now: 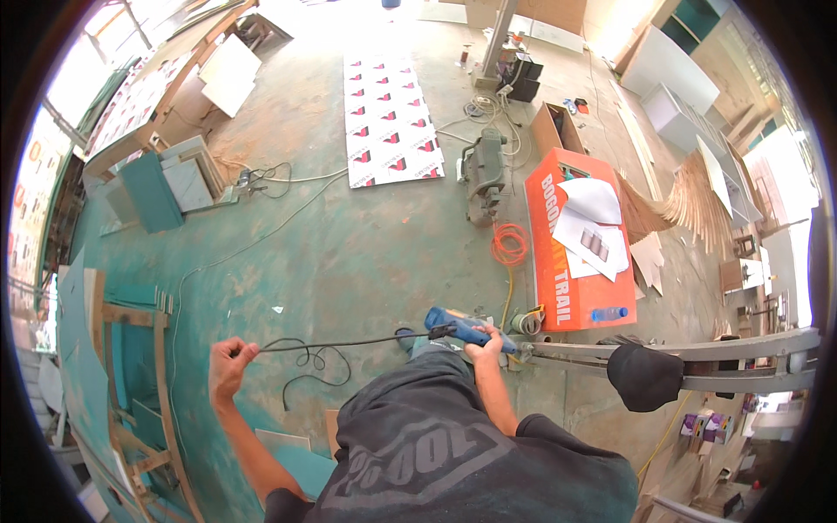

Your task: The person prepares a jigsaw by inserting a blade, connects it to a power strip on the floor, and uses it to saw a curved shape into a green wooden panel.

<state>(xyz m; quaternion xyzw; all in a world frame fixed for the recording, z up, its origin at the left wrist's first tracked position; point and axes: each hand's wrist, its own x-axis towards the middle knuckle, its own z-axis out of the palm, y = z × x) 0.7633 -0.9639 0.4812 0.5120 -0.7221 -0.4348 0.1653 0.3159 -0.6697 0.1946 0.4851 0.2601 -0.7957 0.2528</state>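
My right hand (485, 347) is closed round the body of a blue corded power tool (458, 328), held in front of my waist. Its exact kind is hard to make out. From the tool a black power cord (349, 340) stretches almost straight across to my left hand (231, 364), raised out to the left with its fingers closed on the cord. The rest of the cord shows as loose loops (321, 356) low over the green floor between my hands.
An orange-topped table (545, 296) with papers (593, 231) and a blue bottle (609, 313) stands ahead right. Beside it are an air compressor (484, 174) and a coiled orange hose (509, 244). A patterned board (388, 122) lies ahead; a wooden frame (161, 366) stands left; a metal rail (741, 347) is right.
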